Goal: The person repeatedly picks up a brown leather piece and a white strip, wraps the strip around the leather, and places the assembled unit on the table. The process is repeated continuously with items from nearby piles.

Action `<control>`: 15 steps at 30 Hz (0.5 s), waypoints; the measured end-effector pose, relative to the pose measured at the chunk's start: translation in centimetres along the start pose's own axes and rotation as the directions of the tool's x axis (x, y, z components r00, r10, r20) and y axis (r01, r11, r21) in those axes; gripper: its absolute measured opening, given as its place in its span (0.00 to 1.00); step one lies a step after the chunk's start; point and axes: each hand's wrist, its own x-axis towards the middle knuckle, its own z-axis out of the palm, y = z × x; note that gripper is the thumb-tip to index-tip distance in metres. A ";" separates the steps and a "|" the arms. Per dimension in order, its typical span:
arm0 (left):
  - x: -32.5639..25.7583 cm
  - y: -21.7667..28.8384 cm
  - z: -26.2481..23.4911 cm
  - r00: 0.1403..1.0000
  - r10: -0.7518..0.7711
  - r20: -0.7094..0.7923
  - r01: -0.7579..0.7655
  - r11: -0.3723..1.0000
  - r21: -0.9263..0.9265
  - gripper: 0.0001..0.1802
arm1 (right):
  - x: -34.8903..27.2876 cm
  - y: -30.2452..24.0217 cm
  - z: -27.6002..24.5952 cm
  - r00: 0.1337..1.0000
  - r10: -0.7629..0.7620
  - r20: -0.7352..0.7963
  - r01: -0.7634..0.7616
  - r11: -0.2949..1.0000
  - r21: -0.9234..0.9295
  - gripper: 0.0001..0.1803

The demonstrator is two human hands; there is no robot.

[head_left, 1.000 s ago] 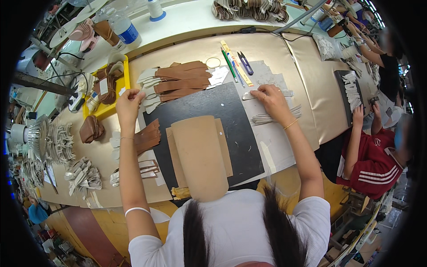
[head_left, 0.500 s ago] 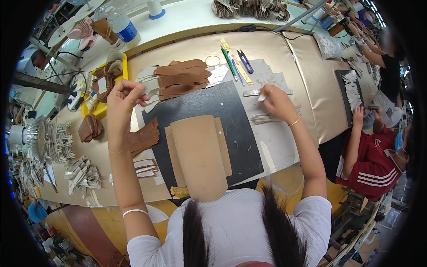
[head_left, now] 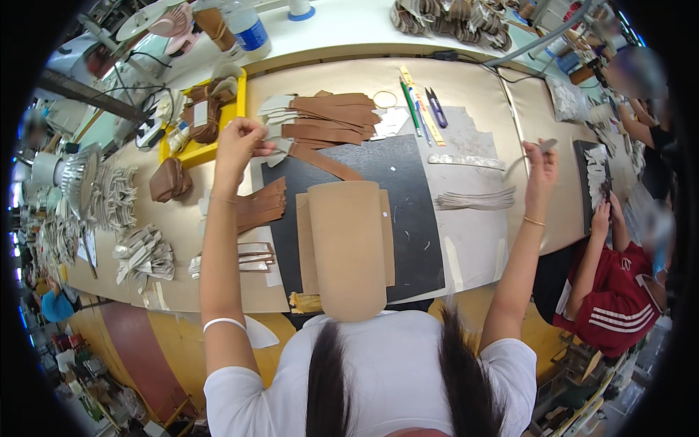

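My left hand (head_left: pixel 244 149) pinches the pale end of a brown leather strip (head_left: pixel 324 161), which reaches over the black mat (head_left: pixel 415 247). Beside it lies a fan of similar brown strips (head_left: pixel 335 116) with pale ends. My right hand (head_left: pixel 542 171) is raised to the right, its fingers closed on a thin grey strip (head_left: pixel 515 164). Left of that hand, a stack of grey strips (head_left: pixel 477 199) and a flat pale bar (head_left: pixel 466 161) lie on a grey sheet (head_left: pixel 466 240). A rounded tan board (head_left: pixel 346 247) stands out in front of me over the mat.
A ruler (head_left: pixel 422 105), a green pencil (head_left: pixel 409 102) and thread snips (head_left: pixel 437 108) lie beyond the mat. At the left are a yellow tray (head_left: pixel 242 95), a brown bundle (head_left: pixel 170 180) and pale strip piles (head_left: pixel 145 255). A co-worker in red (head_left: pixel 608 291) sits at right.
My right hand has moved right, away from the pale bar, with the grey strip. A brown strip now stretches from my left hand across the mat's edge. The whole view has shifted.
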 end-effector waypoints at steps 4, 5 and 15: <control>0.8 -1.5 0.0 0.990 -0.139 -0.025 0.135 0.984 -0.119 0.08 | 1.0 -0.3 -2.3 0.989 -0.069 -0.130 0.100 0.962 0.254 0.13; 0.8 -1.6 0.0 0.988 -0.153 -0.024 0.149 0.981 -0.123 0.08 | 1.2 -0.6 -2.8 0.983 -0.079 -0.165 0.126 0.948 0.293 0.12; -5.3 5.0 1.5 0.984 0.169 0.062 -0.154 0.968 -0.197 0.09 | 2.3 -6.9 -4.5 0.929 -0.243 -0.278 0.358 0.779 0.515 0.16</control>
